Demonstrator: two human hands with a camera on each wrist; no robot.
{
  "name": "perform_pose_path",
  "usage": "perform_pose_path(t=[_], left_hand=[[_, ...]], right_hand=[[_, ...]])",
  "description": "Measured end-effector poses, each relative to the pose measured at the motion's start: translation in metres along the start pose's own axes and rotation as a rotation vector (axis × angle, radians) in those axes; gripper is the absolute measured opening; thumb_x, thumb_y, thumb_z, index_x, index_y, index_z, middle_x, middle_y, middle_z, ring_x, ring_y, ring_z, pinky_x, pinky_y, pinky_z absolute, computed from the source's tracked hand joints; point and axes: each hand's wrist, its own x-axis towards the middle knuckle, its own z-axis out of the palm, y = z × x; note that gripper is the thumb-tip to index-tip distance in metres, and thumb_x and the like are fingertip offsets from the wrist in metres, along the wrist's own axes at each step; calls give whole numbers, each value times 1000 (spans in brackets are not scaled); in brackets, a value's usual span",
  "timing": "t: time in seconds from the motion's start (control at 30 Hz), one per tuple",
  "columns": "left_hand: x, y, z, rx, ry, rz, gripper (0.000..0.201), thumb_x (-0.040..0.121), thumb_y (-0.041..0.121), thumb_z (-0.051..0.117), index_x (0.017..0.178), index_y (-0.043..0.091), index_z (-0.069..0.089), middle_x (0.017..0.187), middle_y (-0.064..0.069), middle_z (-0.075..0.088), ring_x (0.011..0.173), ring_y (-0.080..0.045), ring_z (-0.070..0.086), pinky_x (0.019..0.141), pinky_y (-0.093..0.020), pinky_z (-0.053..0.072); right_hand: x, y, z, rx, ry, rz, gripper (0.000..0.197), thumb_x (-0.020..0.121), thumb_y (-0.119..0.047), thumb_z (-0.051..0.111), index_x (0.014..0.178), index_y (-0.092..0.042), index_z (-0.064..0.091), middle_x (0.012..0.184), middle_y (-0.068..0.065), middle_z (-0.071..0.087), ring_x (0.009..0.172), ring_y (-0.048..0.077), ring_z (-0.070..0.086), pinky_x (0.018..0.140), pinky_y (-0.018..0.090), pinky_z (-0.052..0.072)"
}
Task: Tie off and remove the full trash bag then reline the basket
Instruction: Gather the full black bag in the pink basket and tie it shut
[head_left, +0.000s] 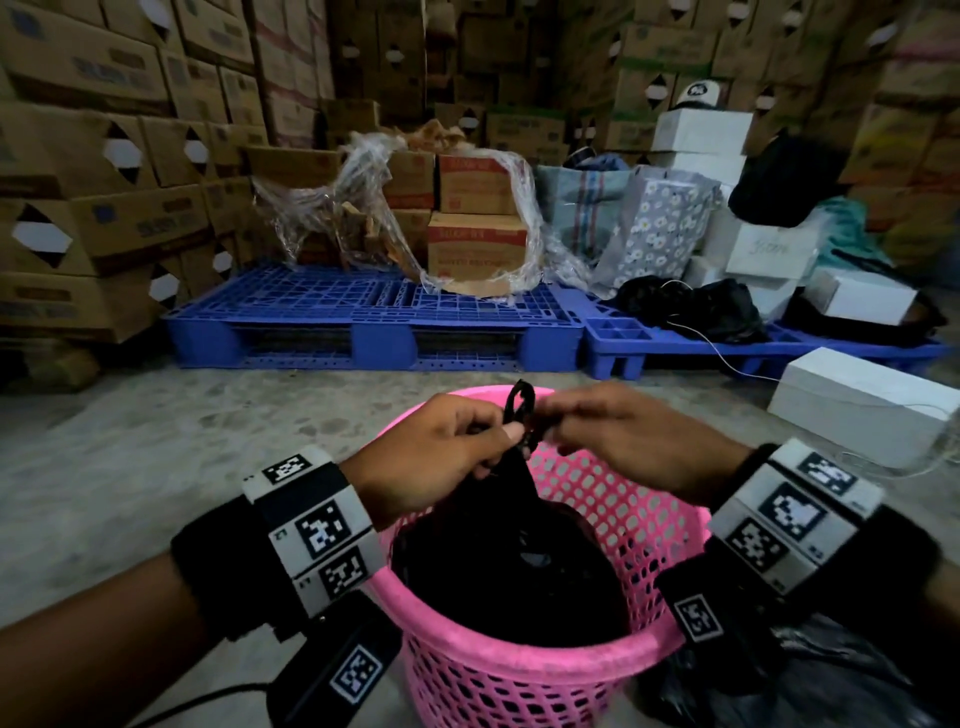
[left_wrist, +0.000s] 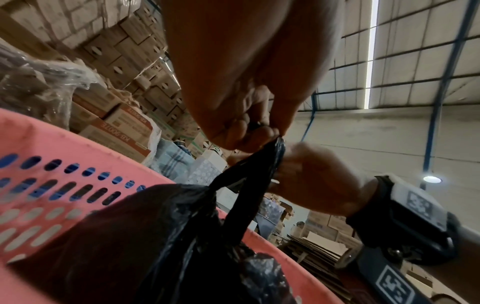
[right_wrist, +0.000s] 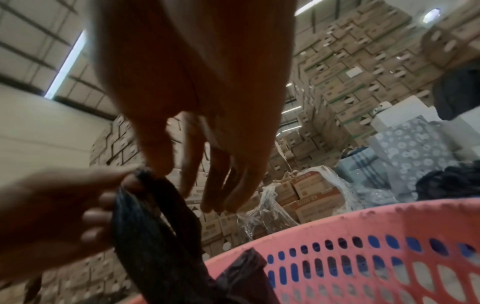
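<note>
A pink perforated basket (head_left: 519, 670) stands on the floor just in front of me. A full black trash bag (head_left: 498, 566) fills it, its handles gathered into a loop (head_left: 520, 410) above the rim. My left hand (head_left: 498, 441) grips the twisted handles just under the loop; in the left wrist view its fingers (left_wrist: 246, 131) pinch the top of the handles (left_wrist: 278, 148). My right hand (head_left: 550, 423) reaches in from the right. Its fingers (right_wrist: 215, 181) hang nearly straight and blurred, and the thumb tip touches the bag's top (right_wrist: 145, 174).
Another crumpled black plastic bag (head_left: 810, 675) lies on the floor right of the basket. Blue pallets (head_left: 374, 317) with wrapped cartons (head_left: 478, 244) stand behind it, and stacked cardboard boxes wall the space. A white box (head_left: 862, 400) and a thin cable lie at right.
</note>
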Motion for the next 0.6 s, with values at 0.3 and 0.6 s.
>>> perform_pose_path(t=[0.3,0.6], left_hand=[[2,-4,-12,67,-81,-140,23,85,14,62,65,2,63,40,5,56,34,-3,48,38,-11,33],[-1,-2,-7,503,-35,186,9,85,19,61,84,17,70,59,11,57,53,2,50,55,-12,37]], right_hand=[[-4,11,5,-413,23,-309,8,81,-18,67,87,-22,71,124,0,65,116,7,56,98,28,44],[1,11,3,-303,65,-194,7,84,-10,64,84,-13,70,82,3,73,77,11,65,74,27,49]])
